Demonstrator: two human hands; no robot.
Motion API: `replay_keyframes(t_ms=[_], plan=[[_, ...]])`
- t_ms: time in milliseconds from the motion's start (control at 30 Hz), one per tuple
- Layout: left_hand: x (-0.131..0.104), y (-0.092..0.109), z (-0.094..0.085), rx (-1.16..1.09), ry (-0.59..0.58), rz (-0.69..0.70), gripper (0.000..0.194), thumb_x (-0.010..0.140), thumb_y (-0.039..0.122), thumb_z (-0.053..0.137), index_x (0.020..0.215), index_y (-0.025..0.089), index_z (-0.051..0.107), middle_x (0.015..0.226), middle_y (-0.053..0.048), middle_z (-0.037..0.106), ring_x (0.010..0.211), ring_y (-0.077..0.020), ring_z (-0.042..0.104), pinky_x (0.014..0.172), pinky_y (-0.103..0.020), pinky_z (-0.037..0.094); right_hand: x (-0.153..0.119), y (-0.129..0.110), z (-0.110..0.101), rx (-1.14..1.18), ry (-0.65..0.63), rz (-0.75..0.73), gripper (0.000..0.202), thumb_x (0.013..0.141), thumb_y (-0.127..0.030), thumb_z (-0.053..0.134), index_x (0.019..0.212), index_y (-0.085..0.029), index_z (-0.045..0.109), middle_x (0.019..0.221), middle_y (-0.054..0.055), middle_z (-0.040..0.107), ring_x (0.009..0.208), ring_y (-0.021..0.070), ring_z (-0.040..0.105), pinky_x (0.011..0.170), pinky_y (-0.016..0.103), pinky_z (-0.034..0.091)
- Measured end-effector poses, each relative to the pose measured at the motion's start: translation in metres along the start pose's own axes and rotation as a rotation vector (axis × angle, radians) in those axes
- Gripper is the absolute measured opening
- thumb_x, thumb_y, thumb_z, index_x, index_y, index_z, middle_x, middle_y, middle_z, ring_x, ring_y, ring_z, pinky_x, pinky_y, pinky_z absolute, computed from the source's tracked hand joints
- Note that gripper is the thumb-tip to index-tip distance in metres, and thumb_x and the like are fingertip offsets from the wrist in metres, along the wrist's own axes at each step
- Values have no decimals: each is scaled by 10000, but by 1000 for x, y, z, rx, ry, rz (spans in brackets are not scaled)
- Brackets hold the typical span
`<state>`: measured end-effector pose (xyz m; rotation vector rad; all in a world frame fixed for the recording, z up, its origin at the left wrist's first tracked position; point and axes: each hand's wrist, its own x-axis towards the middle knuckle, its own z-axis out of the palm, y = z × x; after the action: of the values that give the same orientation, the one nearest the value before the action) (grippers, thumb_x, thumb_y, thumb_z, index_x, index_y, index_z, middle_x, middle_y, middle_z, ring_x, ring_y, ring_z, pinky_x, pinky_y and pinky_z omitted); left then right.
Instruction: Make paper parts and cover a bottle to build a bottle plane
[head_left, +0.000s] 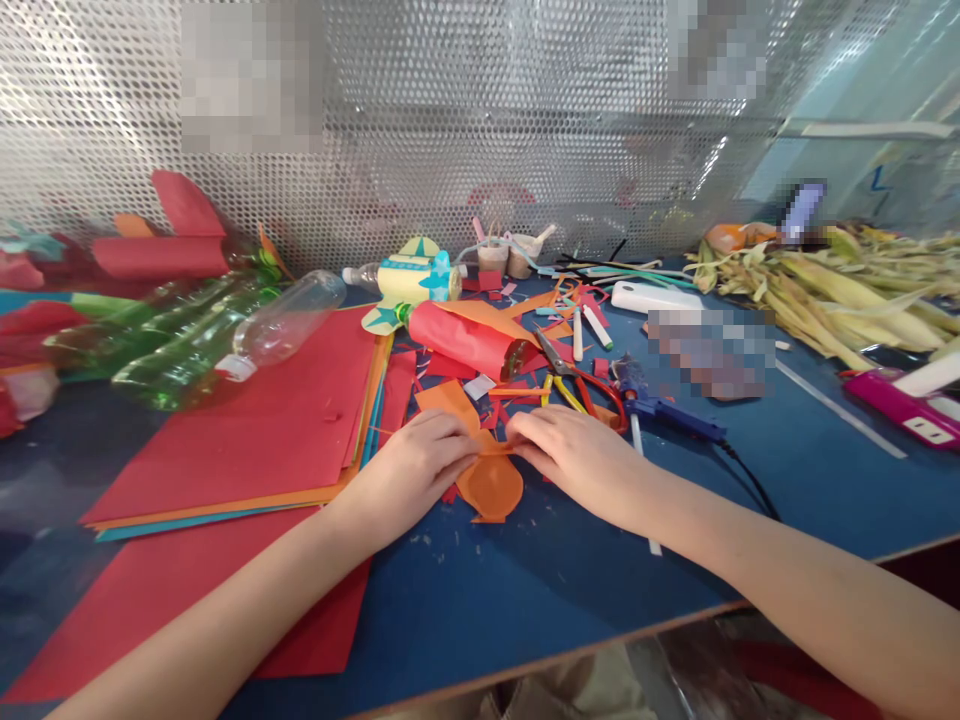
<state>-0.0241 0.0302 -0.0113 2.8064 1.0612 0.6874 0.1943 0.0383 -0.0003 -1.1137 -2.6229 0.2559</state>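
Note:
An orange paper cutout (491, 487) with a rounded lower part lies at the middle of the blue table. My left hand (424, 465) pinches its left side, fingers pressed together. From the right, my right hand (566, 460) pinches the same orange piece near its narrow middle. Just beyond the hands rests a bottle wrapped in red paper (465, 338), with orange paper on it. Open-bladed scissors (555, 355) with red handles lie behind my right hand, beside a blue glue gun (675, 415).
Stacked red, orange and blue sheets (247, 430) cover the left side. Green and clear bottles (289, 320) stand behind them. Paper scraps, markers and a yellow-wrapped bottle (416, 278) are at the back. Dried husks (840, 290) and a magenta tool (900, 405) sit right.

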Motion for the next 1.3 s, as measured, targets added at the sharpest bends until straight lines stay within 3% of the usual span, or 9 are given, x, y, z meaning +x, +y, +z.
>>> replay_keyframes(t_ms=[200,567,767,1033,1300], plan=[[1,2,1,12,-15,-10,216,940,146,434,1039,146,625,870,-75,661,829,-193,602,739,-310,510,0,0,-1,-23,-18,-4,99,912,-138,556,865,-158,640,845,55,637,839,200,609,750,338,496],[2,0,0,13,-10,-10,233,941,205,457,920,162,685,871,-74,654,861,-194,590,785,-326,513,2,4,5,-22,30,-22,81,907,-135,555,897,-158,632,859,63,642,861,213,609,781,370,507],[6,2,3,-10,0,-88,199,939,188,453,917,169,649,879,-60,663,876,-197,604,813,-343,508,2,1,2,-45,20,-16,89,901,-138,573,871,-144,657,860,67,644,867,216,617,803,363,508],[6,8,6,125,-32,-79,196,949,162,404,899,139,592,884,-74,626,857,-211,575,821,-363,495,4,5,7,-25,36,-33,36,871,-130,611,838,-130,625,851,75,635,862,221,608,778,358,506],[3,13,-3,134,87,-37,167,950,140,405,951,129,571,896,-78,653,854,-208,599,807,-351,508,2,2,2,36,211,-83,44,870,-123,599,843,-158,602,837,55,647,845,203,637,774,348,535]])
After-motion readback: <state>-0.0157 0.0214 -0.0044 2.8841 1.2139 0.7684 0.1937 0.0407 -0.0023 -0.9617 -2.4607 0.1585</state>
